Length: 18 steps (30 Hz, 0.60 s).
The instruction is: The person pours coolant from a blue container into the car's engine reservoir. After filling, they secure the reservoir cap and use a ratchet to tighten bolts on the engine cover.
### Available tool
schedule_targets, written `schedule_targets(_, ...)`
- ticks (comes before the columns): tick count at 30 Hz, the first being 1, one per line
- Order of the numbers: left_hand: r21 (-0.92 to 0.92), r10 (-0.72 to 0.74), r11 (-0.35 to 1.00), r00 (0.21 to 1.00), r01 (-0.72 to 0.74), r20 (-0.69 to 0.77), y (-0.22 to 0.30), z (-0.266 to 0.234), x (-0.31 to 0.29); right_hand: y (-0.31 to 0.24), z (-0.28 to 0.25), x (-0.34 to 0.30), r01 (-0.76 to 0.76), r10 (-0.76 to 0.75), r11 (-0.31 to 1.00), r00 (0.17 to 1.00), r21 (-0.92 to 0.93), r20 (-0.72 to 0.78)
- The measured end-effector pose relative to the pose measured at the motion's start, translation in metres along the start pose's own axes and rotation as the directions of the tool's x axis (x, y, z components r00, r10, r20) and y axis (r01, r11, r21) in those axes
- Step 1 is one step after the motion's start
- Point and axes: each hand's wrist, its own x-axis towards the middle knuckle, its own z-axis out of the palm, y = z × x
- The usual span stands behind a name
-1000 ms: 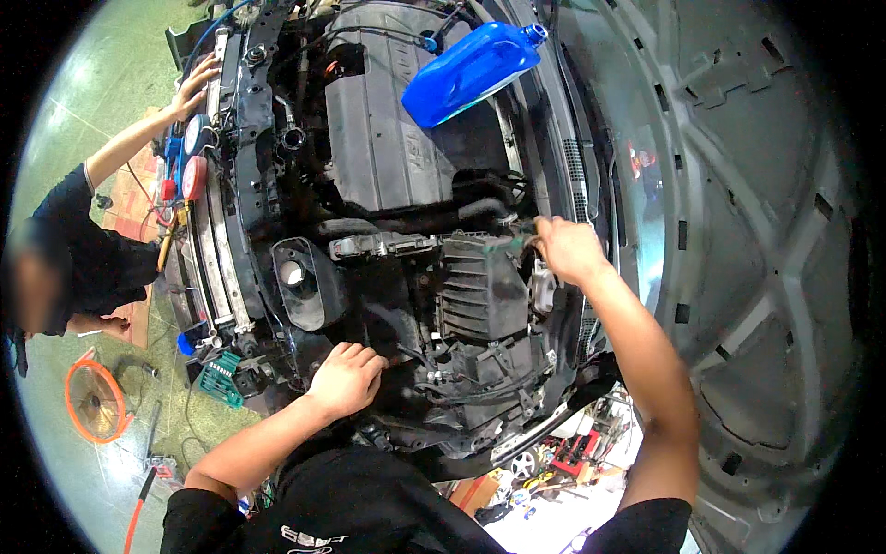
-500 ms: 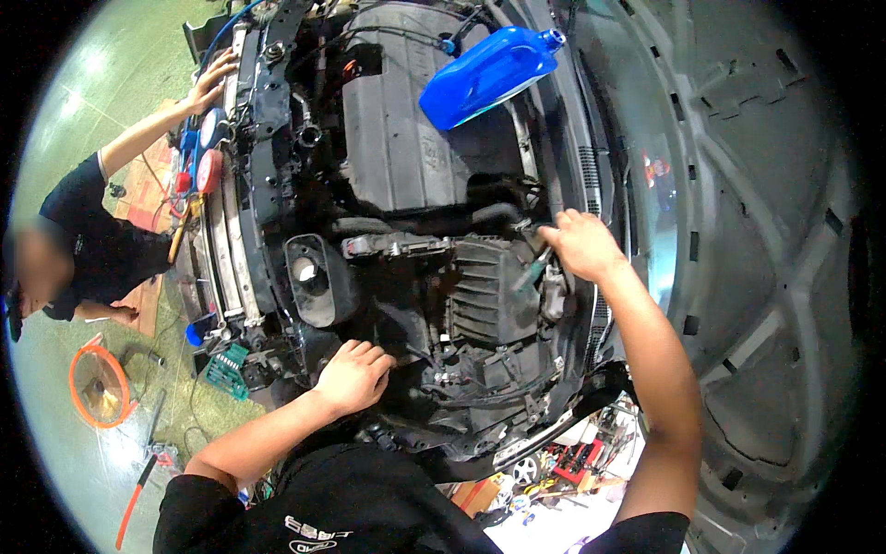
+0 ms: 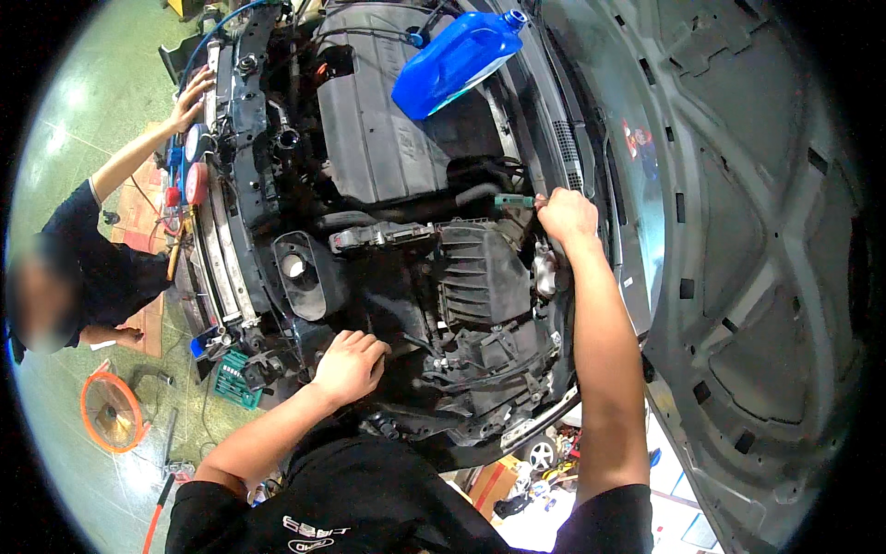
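Observation:
Over the open engine bay of a car, my right hand (image 3: 565, 218) is closed around one end of a green-handled hand tool (image 3: 514, 200). The tool points left, above the area behind the ribbed black air filter housing (image 3: 482, 275). Its working tip cannot be made out. My left hand (image 3: 351, 367) is closed, its fingers curled down by the dark front part of the bay; what lies under the fingertips is hidden. Ahead of it stands a black oval duct opening (image 3: 305, 274).
A blue jug (image 3: 457, 66) lies on the grey engine cover (image 3: 374, 129). The raised hood (image 3: 738, 231) fills the right. At left, a co-worker's hand (image 3: 191, 100) touches the car's front near round gauges (image 3: 196, 183). A green tool case (image 3: 238, 380) and orange-rimmed basket (image 3: 85, 415) sit lower left.
My right hand has moved the green-handled tool up and away from beside the air filter housing, swinging it roughly level. My left hand stays about where it was. The view has shifted slightly.

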Motion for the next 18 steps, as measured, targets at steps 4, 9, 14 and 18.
schedule_targets(4,0.012,0.002,1.0,1.0,-0.002,0.007,0.0,0.0,-0.003,-0.003,0.0,-0.006,-0.206,0.189,0.965,0.976,0.165,0.112)
schedule_targets(9,-0.028,0.001,1.0,1.0,-0.001,-0.004,0.0,0.001,-0.005,0.016,0.035,0.02,-0.354,0.315,0.889,0.933,0.29,0.171)
schedule_targets(14,0.0,-0.069,0.998,0.996,0.069,0.065,-0.005,0.009,-0.011,0.023,0.043,0.053,-0.017,-0.008,0.996,0.963,0.089,0.271)
schedule_targets(18,0.012,0.008,1.0,1.0,-0.008,-0.005,-0.009,0.017,-0.018,0.019,0.026,0.029,0.282,-0.271,0.937,0.959,-0.206,0.081)
